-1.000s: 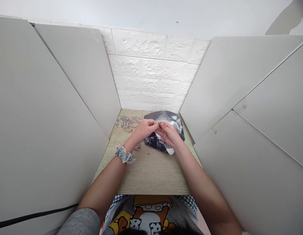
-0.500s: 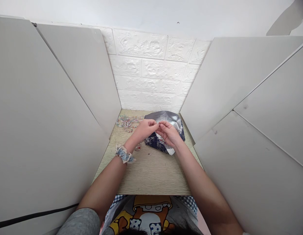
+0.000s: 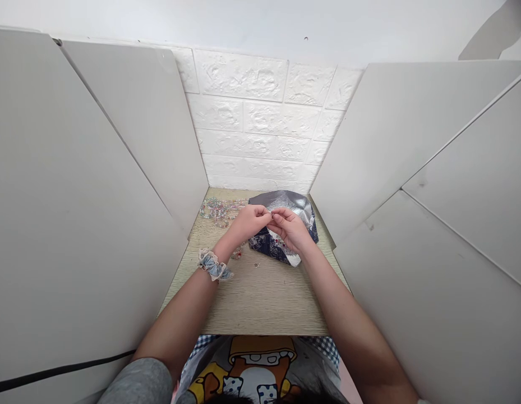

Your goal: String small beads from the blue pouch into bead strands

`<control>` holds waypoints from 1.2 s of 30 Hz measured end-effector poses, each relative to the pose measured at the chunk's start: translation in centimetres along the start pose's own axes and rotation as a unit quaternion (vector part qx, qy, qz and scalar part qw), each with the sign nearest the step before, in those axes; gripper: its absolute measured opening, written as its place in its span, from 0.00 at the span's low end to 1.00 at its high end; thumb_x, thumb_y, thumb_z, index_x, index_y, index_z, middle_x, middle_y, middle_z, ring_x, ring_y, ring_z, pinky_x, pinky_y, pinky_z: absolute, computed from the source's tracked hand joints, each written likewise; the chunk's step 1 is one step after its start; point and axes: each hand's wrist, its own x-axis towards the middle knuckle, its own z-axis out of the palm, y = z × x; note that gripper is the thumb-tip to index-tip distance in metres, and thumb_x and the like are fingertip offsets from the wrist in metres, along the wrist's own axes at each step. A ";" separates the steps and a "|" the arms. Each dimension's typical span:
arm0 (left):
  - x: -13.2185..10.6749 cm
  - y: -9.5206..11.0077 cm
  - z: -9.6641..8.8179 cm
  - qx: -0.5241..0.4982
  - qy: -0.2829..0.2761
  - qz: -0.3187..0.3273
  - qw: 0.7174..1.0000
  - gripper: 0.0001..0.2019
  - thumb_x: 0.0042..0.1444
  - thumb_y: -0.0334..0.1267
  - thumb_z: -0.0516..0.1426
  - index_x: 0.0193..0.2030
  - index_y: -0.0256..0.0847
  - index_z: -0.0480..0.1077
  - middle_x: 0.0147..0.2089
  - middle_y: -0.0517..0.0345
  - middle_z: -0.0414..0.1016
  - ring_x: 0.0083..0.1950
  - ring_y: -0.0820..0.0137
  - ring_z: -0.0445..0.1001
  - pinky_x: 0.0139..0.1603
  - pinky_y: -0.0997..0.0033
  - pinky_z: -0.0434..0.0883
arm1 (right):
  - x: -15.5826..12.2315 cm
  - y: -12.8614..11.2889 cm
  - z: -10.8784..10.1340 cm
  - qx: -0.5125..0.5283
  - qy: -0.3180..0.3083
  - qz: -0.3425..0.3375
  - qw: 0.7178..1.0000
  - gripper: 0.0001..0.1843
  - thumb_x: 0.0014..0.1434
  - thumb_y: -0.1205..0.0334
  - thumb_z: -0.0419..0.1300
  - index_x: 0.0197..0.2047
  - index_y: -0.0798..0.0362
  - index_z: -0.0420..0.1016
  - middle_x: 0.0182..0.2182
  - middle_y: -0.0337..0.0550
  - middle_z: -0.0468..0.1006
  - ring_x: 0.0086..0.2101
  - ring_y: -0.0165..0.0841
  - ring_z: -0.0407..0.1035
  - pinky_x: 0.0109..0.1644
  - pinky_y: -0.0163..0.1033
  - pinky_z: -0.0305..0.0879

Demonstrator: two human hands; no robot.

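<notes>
My left hand (image 3: 252,220) and my right hand (image 3: 290,229) meet fingertip to fingertip above the table, both closed in a pinch. Whatever lies between the fingertips is too small to make out. Beneath and behind them is a dark blue patterned pouch (image 3: 266,247) with a silvery lining, and small beads (image 3: 277,242), some red, show in it. To the left lie strings of pastel beads (image 3: 218,210). A few reddish beads (image 3: 236,254) peek out by my left wrist. One tiny loose piece (image 3: 256,265) rests on the wood in front of the pouch.
The narrow wooden table (image 3: 264,306) stands between a grey-white panel (image 3: 138,112) on the left and another panel (image 3: 395,123) on the right. A white brick-patterned wall (image 3: 264,118) closes off the back. A black cable (image 3: 62,370) runs in at lower left.
Both hands stay in nearly the same place. Only the pinching fingertips have shifted slightly; the pouch and beads have not moved.
</notes>
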 end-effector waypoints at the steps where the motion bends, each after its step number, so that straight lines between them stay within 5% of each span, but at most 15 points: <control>1: 0.0 0.0 0.0 0.002 0.000 -0.001 1.000 0.11 0.43 0.40 0.49 0.17 0.37 0.56 0.18 0.66 0.53 0.22 0.79 0.51 0.21 0.77 0.49 | 0.0 0.0 0.0 -0.004 -0.001 -0.001 1.000 0.08 0.42 0.63 0.64 0.28 0.52 0.70 0.24 0.34 0.74 0.27 0.22 0.70 0.37 0.29 0.69; 36: 0.1 -0.2 0.0 0.024 -0.011 0.015 1.000 0.12 0.45 0.41 0.47 0.18 0.36 0.59 0.19 0.64 0.55 0.22 0.78 0.53 0.22 0.76 0.50 | 0.0 0.1 -0.1 -0.033 0.000 -0.004 0.999 0.09 0.42 0.61 0.64 0.28 0.52 0.70 0.25 0.34 0.73 0.29 0.23 0.69 0.40 0.32 0.68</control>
